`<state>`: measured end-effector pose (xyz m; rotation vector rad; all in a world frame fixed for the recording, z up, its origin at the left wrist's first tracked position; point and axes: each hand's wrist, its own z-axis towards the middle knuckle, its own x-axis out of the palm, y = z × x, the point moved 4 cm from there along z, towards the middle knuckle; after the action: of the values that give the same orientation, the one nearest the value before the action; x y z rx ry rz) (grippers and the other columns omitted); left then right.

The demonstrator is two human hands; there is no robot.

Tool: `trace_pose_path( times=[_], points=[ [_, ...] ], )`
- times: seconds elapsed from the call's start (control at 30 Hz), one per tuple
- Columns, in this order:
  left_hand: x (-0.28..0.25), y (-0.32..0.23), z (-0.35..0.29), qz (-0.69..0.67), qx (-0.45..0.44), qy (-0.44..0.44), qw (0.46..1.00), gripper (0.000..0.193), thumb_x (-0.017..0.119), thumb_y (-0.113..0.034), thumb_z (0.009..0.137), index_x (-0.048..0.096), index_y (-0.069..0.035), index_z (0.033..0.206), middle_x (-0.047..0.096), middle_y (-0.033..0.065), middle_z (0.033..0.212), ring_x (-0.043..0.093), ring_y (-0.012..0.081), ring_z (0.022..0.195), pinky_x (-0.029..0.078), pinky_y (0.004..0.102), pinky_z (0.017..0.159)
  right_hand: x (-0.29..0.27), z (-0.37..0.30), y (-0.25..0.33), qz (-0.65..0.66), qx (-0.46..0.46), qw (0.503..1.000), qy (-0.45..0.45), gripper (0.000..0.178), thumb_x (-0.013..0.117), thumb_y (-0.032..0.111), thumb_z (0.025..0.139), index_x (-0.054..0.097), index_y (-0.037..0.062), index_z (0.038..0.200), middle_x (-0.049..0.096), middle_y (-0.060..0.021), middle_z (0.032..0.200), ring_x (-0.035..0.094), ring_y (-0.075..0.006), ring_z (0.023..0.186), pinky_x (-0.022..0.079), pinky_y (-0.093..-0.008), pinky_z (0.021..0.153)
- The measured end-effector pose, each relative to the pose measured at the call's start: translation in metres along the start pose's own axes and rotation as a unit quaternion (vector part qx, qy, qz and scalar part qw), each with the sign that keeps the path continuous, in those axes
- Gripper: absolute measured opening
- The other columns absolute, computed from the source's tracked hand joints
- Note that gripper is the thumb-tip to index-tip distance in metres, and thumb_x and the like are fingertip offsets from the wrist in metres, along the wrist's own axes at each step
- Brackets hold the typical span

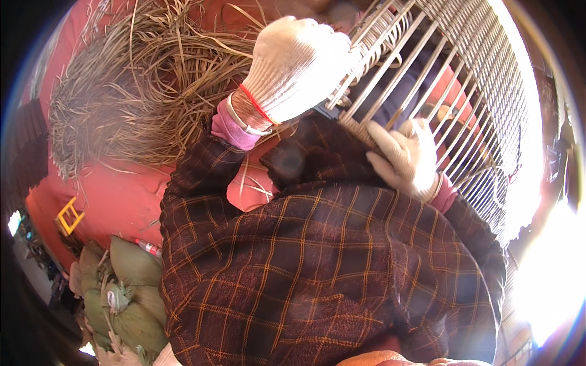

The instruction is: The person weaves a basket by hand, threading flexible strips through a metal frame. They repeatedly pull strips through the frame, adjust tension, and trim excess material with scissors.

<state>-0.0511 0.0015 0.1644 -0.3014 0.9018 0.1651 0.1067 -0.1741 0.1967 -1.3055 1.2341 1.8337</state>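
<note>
A large wicker frame [482,43] stands at the upper right, with tight weave on its far side and bare parallel rods [390,79] nearer me. Its near rail [356,130] is wrapped in thin strips. My left hand [300,68], in a white knit glove, is closed in a fist at the frame's left edge, beside loops of strip [384,43]; what it grips is hidden. In the same kind of glove, my right hand [408,155] is closed over the near rail and rods, with its thumb and forefinger extended along the rail.
A big heap of dry tan strips [152,79] lies on a red covering [116,195] at the left. Nearby are a yellow plastic piece [70,216], a bottle with a red label [148,247] and stuffed green sacks [131,299]. Bright light glares at the far right.
</note>
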Motion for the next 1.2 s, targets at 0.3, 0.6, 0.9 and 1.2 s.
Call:
trace_pose_path(
  times=[0.3, 0.6, 0.9, 1.2],
  points=[
    [-0.010, 0.023, -0.006, -0.639, -0.220, 0.044, 0.736, 0.036, 0.067, -0.030, 0.106, 0.071, -0.005, 0.132, 0.070, -0.0020, 0.110, 0.066, 0.0117, 0.091, 0.055, 0.0266, 0.078, -0.017, 0.000, -0.002, 0.072, 0.024, 0.995, -0.061, 0.054, 0.083, 0.009, 0.078, 0.069, 0.0041, 0.130, 0.064, -0.0048, 0.079, 0.056, -0.0257, 0.076, 0.045, -0.0409, 0.078],
    [0.003, 0.040, -0.010, -0.587, -0.309, 0.162, 0.731, 0.027, 0.063, -0.012, 0.101, 0.075, 0.001, 0.122, 0.073, -0.0010, 0.098, 0.063, 0.0047, 0.083, 0.049, 0.0198, 0.072, -0.027, 0.010, -0.019, 0.300, 0.290, 0.907, -0.057, 0.026, 0.071, 0.009, 0.096, 0.076, 0.0020, 0.121, 0.071, -0.0092, 0.086, 0.068, -0.0156, 0.079, 0.054, -0.0304, 0.075],
    [0.002, 0.040, -0.013, -0.564, -0.405, 0.092, 0.713, 0.028, 0.065, -0.030, 0.106, 0.075, -0.004, 0.108, 0.067, -0.0037, 0.086, 0.049, 0.0027, 0.067, 0.035, 0.0198, 0.057, -0.045, 0.081, -0.044, 0.109, 0.098, 0.971, -0.187, 0.026, 0.072, 0.019, 0.097, 0.076, 0.0079, 0.119, 0.077, -0.0126, 0.108, 0.074, -0.0263, 0.101, 0.058, -0.0372, 0.090],
    [-0.005, 0.045, -0.027, -0.517, -0.387, -0.022, 0.763, 0.024, 0.073, -0.017, 0.099, 0.075, 0.000, 0.115, 0.069, -0.0015, 0.088, 0.061, 0.0029, 0.077, 0.049, 0.0199, 0.067, -0.008, 0.133, -0.071, -0.138, -0.107, 0.984, -0.023, 0.033, 0.067, -0.002, 0.084, 0.071, 0.0034, 0.116, 0.071, -0.0127, 0.111, 0.070, -0.0335, 0.105, 0.057, -0.0434, 0.095]
  ],
)
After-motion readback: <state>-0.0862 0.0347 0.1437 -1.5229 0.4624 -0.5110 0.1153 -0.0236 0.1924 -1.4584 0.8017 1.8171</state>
